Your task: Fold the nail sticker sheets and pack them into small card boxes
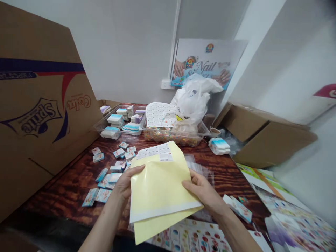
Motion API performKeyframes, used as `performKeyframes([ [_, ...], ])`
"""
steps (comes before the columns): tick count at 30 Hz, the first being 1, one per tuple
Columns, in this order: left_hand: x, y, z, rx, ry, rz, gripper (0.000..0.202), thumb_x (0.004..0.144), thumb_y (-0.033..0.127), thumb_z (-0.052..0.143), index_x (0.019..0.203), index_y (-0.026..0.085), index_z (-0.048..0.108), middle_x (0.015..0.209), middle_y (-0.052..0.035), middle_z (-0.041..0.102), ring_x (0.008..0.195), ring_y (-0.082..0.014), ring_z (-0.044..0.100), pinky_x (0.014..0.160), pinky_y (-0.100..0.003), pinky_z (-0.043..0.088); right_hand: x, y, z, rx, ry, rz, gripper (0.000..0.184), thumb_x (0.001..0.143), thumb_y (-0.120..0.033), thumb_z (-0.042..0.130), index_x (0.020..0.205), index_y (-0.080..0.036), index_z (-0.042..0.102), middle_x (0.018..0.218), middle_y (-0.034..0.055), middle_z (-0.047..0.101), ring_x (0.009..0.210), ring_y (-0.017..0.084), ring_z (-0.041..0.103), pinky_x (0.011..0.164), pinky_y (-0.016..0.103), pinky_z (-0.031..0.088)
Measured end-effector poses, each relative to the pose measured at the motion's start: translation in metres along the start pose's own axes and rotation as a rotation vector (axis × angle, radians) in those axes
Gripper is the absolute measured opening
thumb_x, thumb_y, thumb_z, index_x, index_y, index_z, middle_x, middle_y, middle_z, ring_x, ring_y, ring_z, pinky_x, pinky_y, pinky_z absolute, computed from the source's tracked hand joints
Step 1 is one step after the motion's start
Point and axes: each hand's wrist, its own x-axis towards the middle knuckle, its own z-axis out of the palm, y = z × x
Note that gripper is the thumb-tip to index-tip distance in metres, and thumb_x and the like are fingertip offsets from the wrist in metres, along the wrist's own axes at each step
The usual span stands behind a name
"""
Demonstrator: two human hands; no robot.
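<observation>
Between my two hands are yellow-backed label sheets [162,190], held above the table's front half. At the top edge a strip of printed white labels [154,152] shows. My left hand [127,182] grips the left edge with the thumb on top. On the right edge my right hand [199,185] pinches the sheets, thumb in front and fingers mostly hidden behind. A lower sheet sticks out askew beneath the upper one. Small blue and white boxes [103,195] lie scattered left of my left hand. Clear plastic sleeves [207,172] lie partly under the sheets.
A large cardboard carton [39,105] walls off the left. At the back stand a clear tub of colourful bits [168,137], a white plastic bag [193,101] and a tray of stacked packs [105,123]. An open carton [267,136] and printed sheets [296,217] lie right.
</observation>
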Motion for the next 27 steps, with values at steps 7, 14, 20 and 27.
performKeyframes([
  [7,-0.025,-0.038,0.01,-0.067,0.063,0.07,0.051,0.092,0.015,0.054,0.139,-0.003,0.046,0.096,-0.0179,0.076,0.093,-0.0296,0.073,0.103,-0.043,0.049,-0.027,-0.005,0.009,-0.859,0.593,-0.536,0.021,0.085,-0.029,0.057,0.103,-0.02,0.063,0.098,0.0087,0.064,0.094,0.027,0.06,0.081,0.042,0.049],
  [14,-0.04,-0.067,0.034,-0.112,0.091,0.079,0.044,0.093,0.02,0.056,0.132,-0.001,0.055,0.109,-0.0201,0.073,0.107,-0.0313,0.068,0.106,-0.042,0.046,-0.027,-0.009,0.063,-1.105,0.346,-0.67,0.016,0.092,-0.01,0.049,0.093,-0.02,0.061,0.092,0.0066,0.062,0.092,0.025,0.057,0.08,0.039,0.047],
  [20,-0.045,-0.066,0.033,-0.064,0.138,0.164,0.047,0.089,0.022,0.063,0.132,0.004,0.056,0.118,-0.0197,0.069,0.107,-0.0334,0.068,0.105,-0.044,0.048,-0.018,0.003,0.059,-1.212,0.34,-0.669,0.014,0.091,-0.009,0.051,0.094,-0.019,0.06,0.092,0.0068,0.064,0.089,0.026,0.061,0.076,0.039,0.048],
  [27,-0.039,-0.066,0.036,-0.094,0.176,0.185,0.041,0.09,0.02,0.061,0.127,0.004,0.061,0.115,-0.0187,0.071,0.112,-0.0333,0.065,0.106,-0.043,0.047,-0.014,-0.002,0.059,-1.236,0.35,-0.707,0.016,0.094,-0.011,0.048,0.094,-0.018,0.062,0.089,0.0067,0.066,0.085,0.025,0.062,0.074,0.037,0.047],
])
